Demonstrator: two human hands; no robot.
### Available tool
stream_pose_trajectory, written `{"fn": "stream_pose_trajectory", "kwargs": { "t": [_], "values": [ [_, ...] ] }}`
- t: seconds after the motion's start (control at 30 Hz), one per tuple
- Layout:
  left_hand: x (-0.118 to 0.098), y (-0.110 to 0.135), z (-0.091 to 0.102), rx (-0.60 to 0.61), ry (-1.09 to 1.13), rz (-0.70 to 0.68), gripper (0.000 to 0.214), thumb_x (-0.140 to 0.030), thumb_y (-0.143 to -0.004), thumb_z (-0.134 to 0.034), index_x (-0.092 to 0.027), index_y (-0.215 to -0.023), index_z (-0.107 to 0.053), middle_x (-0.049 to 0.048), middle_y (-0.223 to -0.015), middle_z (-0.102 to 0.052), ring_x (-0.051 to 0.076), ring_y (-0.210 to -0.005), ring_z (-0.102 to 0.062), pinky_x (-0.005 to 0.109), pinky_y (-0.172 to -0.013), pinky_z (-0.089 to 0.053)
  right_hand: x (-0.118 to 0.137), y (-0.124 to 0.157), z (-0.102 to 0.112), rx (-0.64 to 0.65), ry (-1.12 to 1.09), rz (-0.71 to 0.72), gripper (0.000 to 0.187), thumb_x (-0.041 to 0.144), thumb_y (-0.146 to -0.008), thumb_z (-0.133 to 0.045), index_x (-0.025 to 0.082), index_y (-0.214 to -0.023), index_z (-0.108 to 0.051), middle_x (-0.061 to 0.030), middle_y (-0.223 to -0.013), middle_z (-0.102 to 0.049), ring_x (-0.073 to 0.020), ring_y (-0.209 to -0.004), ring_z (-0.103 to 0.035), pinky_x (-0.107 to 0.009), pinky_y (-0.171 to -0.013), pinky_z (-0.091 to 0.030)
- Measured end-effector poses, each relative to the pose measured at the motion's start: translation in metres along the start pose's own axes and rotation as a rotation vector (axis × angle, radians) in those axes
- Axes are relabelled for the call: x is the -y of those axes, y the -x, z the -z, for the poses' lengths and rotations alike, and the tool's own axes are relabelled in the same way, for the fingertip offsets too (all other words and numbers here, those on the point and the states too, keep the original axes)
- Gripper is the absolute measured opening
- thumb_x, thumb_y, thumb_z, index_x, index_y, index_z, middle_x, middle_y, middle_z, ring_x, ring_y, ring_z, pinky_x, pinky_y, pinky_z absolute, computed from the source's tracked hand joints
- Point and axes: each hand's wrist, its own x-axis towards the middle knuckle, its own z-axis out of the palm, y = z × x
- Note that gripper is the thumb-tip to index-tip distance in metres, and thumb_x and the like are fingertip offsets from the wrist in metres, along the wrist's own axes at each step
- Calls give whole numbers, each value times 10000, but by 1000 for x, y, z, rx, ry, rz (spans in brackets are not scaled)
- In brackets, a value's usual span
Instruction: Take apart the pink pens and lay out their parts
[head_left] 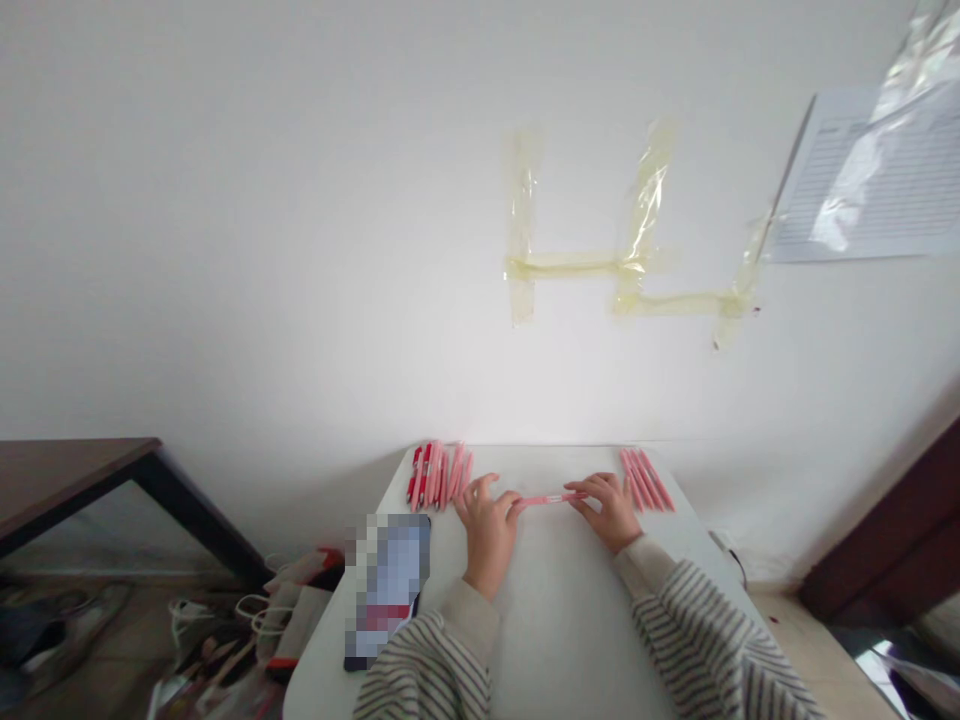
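A slim pink pen [553, 498] with a pale label in its middle is held level above the white table [570, 620]. My left hand [489, 525] pinches its left end between thumb and finger, while the other fingers are raised. At the opposite end, my right hand [609, 512] pinches the pen too. Just beyond my left hand lies a group of red and pink pens [439, 475], side by side. Several pink pens [646, 480] rest in a slanted row close to my right hand.
A phone [394, 580], partly pixelated, lies along the table's left edge. Behind the table rises a white wall [300, 250] with yellowed tape [570, 265] and a taped paper sheet [870, 180]. Bags and clutter [255, 620] sit on the floor at left, near a dark-framed table [82, 465].
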Motion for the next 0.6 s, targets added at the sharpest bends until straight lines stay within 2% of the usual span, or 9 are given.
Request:
{"fn": "stream_pose_trajectory", "kwargs": {
  "t": [0.13,0.3,0.43,0.53,0.6],
  "values": [
    [0,-1,0,7,6,1,124,-364,-880,-670,-345,-875,-792,38,-1283,-597,292,-1231,-465,559,-1072,-303,-2,0,-1,63,-27,-13,277,344,-898,-656,370,-1160,-740,-41,-1010,-721,-289,-1086,-579,-601,-1047,-352],
    [-1,-1,1,19,4,10,122,-372,-877,-675,-344,-864,-793,40,-1275,-599,293,-1232,-464,568,-1080,-297,-1,0,-1,62,7,-2,206,294,-871,-688,381,-1038,-772,-41,-1011,-706,-293,-1080,-573,-581,-1027,-375],
    [0,-1,0,20,-13,18,115,-370,-877,-677,-354,-867,-790,31,-1288,-593,293,-1247,-460,581,-1092,-295,-1,0,0,50,0,13,187,318,-883,-679,384,-1033,-768,-28,-1008,-722,-294,-1094,-568,-623,-1060,-331],
    [0,-1,-1,22,-18,21,112,-364,-877,-678,-358,-869,-790,31,-1286,-593,293,-1253,-460,587,-1094,-297,-2,0,-1,35,-13,18,223,360,-904,-653,404,-1100,-750,-20,-984,-736,-298,-1106,-560,-679,-1099,-246],
    [0,-1,-1,22,-21,22,115,-358,-879,-676,-358,-875,-791,35,-1287,-592,295,-1256,-461,591,-1094,-296,-3,1,-2,23,-23,11,256,372,-911,-638,406,-1145,-736,-20,-966,-739,-293,-1097,-560,-675,-1107,-238]
  ]
}}
